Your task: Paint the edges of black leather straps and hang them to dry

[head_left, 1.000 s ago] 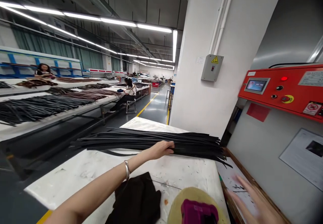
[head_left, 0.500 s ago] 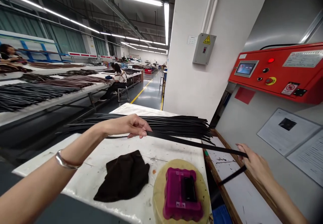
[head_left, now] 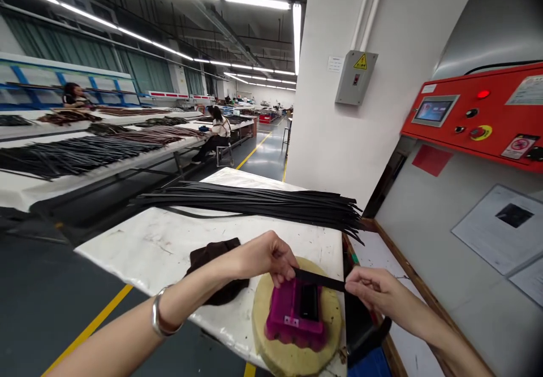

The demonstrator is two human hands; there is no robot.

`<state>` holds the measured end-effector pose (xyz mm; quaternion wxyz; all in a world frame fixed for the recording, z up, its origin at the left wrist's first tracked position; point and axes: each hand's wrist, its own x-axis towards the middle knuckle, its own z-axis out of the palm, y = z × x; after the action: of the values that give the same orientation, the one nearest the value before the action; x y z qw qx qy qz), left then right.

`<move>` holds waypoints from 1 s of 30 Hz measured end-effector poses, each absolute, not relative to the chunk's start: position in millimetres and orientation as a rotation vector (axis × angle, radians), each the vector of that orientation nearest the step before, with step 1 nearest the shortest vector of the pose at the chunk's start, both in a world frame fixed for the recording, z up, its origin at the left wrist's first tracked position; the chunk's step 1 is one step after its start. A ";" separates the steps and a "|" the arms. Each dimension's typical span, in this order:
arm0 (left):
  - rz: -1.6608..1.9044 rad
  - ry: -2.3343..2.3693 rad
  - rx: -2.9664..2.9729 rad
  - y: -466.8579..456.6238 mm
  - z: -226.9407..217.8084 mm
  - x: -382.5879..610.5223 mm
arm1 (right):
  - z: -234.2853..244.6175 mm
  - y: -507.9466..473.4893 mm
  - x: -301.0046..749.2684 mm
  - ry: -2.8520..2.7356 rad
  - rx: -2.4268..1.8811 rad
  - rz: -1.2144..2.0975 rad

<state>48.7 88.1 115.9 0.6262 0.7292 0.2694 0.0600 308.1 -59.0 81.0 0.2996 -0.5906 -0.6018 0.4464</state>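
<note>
A black strip is stretched between my two hands, just over the far edge of a purple block with a black inset. My left hand, a silver bangle on its wrist, pinches the strip's left end. My right hand pinches it farther along, and a dark loop of it hangs below that hand. The purple block rests on a round yellowish pad. Partly behind my left forearm lies a dark brown cloth.
A bundle of black strips lies along the far side of the white table. On the right are a red control panel and a wooden-edged ledge. Two people sit at long tables of strips at the left.
Both hands have come down and closer together, bringing the strip from in front of the bundle to over the purple block. The view has shifted left.
</note>
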 end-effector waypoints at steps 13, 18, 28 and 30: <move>0.526 0.724 2.367 40.1 79.9 30.8 | 42.2 -69.2 260.6 -1.915 -1.500 0.566; 0.574 0.720 2.467 31.3 68.8 29.4 | 25.5 -68.9 259.8 -2.019 -1.425 0.327; 0.570 0.680 2.522 28.7 65.1 35.2 | 28.5 -74.3 263.9 -2.059 -1.470 0.242; 0.556 0.691 2.517 29.1 67.2 35.9 | 29.7 -74.5 263.1 -2.051 -1.455 0.229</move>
<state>35.9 29.1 67.2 0.2340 0.9170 0.2517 0.2027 263.1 -74.5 29.7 0.3034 -0.5491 -0.7739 0.0862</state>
